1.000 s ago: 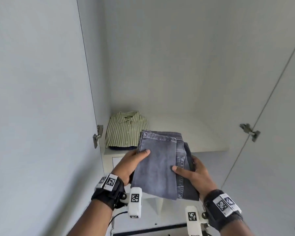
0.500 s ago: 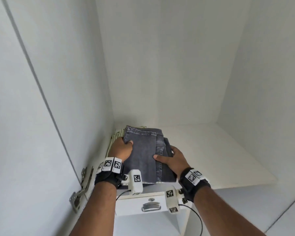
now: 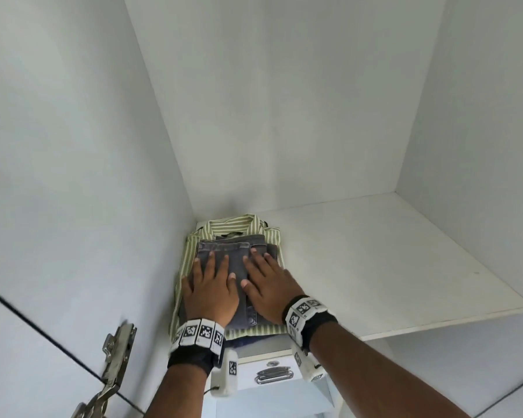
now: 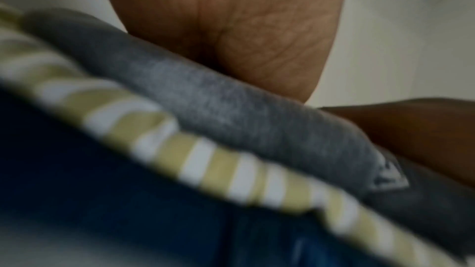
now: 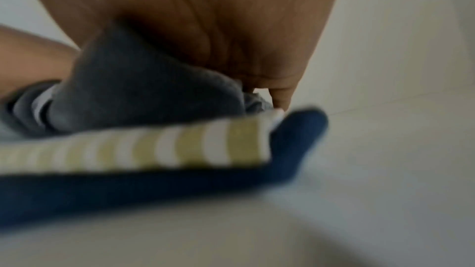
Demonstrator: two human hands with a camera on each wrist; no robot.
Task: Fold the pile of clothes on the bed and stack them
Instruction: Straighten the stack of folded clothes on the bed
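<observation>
Folded grey denim jeans [image 3: 224, 260] lie under both palms: the left hand [image 3: 210, 289] and the right hand [image 3: 269, 286] press flat on them, fingers straight and spread. The jeans sit on top of a folded green-and-white striped shirt [image 3: 191, 254], which rests on a dark blue folded garment [image 5: 154, 188]. This stack fills the back left corner of a white wardrobe shelf [image 3: 390, 267], beside the white side wall [image 3: 73, 146].

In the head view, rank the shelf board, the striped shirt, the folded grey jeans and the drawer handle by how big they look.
1. shelf board
2. striped shirt
3. grey jeans, partly hidden under both hands
4. drawer handle
</observation>
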